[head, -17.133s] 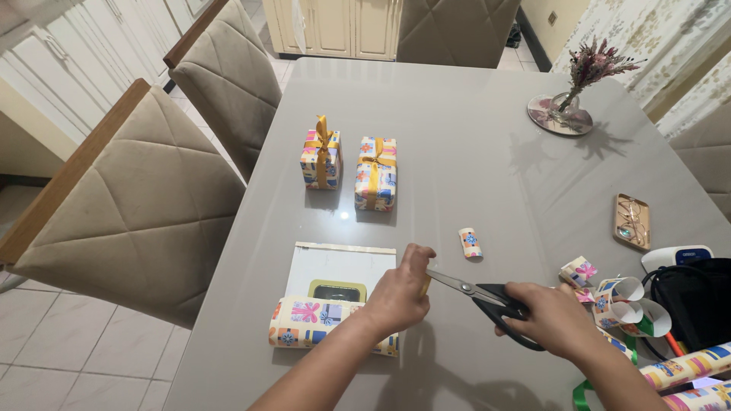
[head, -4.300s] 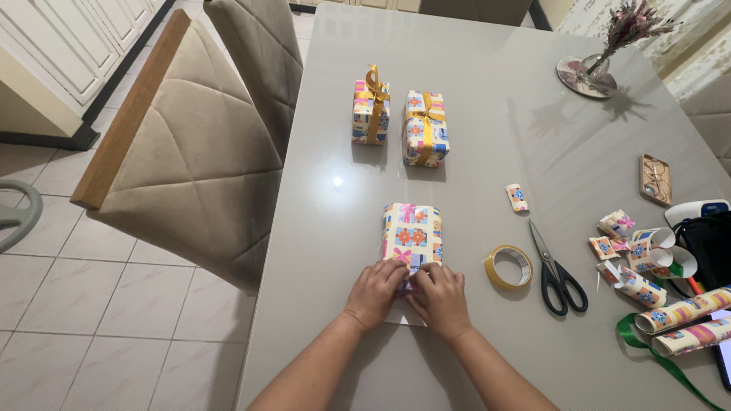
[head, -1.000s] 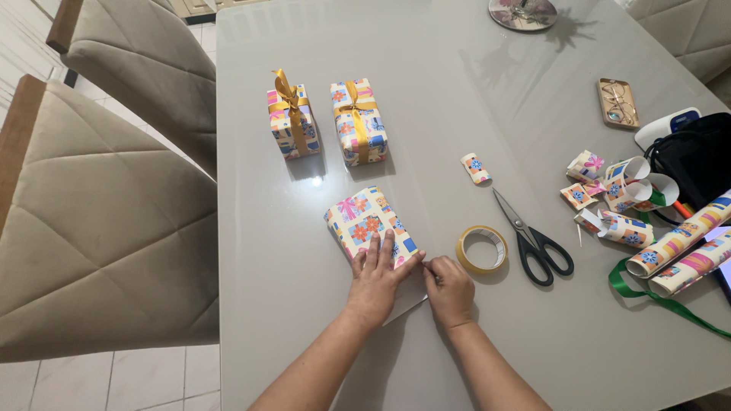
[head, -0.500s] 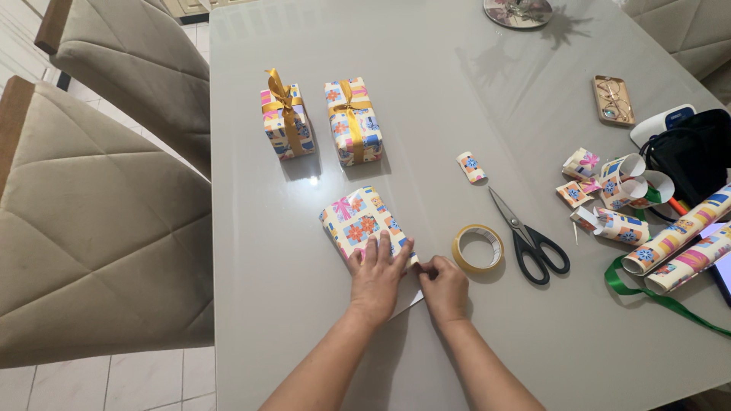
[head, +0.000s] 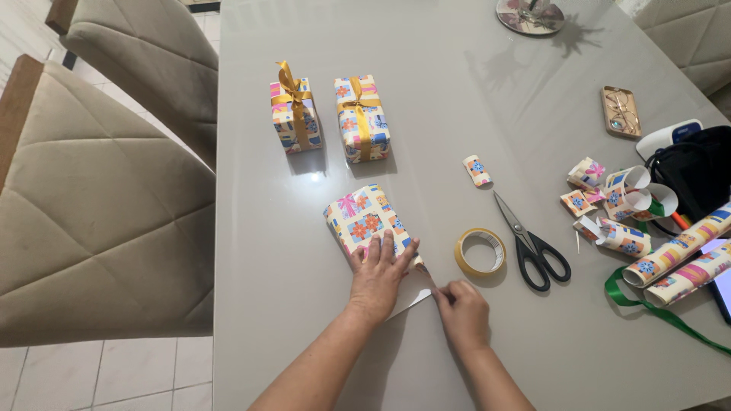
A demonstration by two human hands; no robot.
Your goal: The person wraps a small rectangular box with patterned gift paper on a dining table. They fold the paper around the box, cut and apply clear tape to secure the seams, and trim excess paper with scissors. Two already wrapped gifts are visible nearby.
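Grey glossy desk (head: 472, 91), seen from above, carrying gift-wrapping goods.

Item in hand: small box (head: 364, 223) part-wrapped in cream paper printed with blue, pink and orange gift motifs, lying near the middle of the desk, slightly left. Left hand (head: 378, 275) lies flat on the near end of the box, fingers spread, pressing down; nothing is clasped in its grip. Right hand (head: 461, 310) sits just right of it, thumb and fingertips pinched shut on the loose white-backed paper flap (head: 411, 298) that juts from the near end of the box.

Finished stock: two wrapped boxes in the same paper, each tied with gold ribbon, standing side by side farther off; left gift box (head: 295, 114), right gift box (head: 362, 117), near each other but apart.

Tools: roll of clear tape (head: 480, 252) just right of the hands; black-handled scissors (head: 529, 240) beside the tape, blades closed and pointing far.

Offcuts: small paper scrap (head: 477, 170) beyond the scissors; heap of curled paper trimmings (head: 618, 205) at right; rolled wrapping paper (head: 681, 262) at the right edge, with green ribbon (head: 647, 304) trailing beneath it.

Sundries: spectacles on a small tray (head: 620, 111) far right; black bag (head: 697, 171) at the right edge; round vase base (head: 531, 14) at the far end. Beige upholstered chairs (head: 91, 198) stand along the left side.
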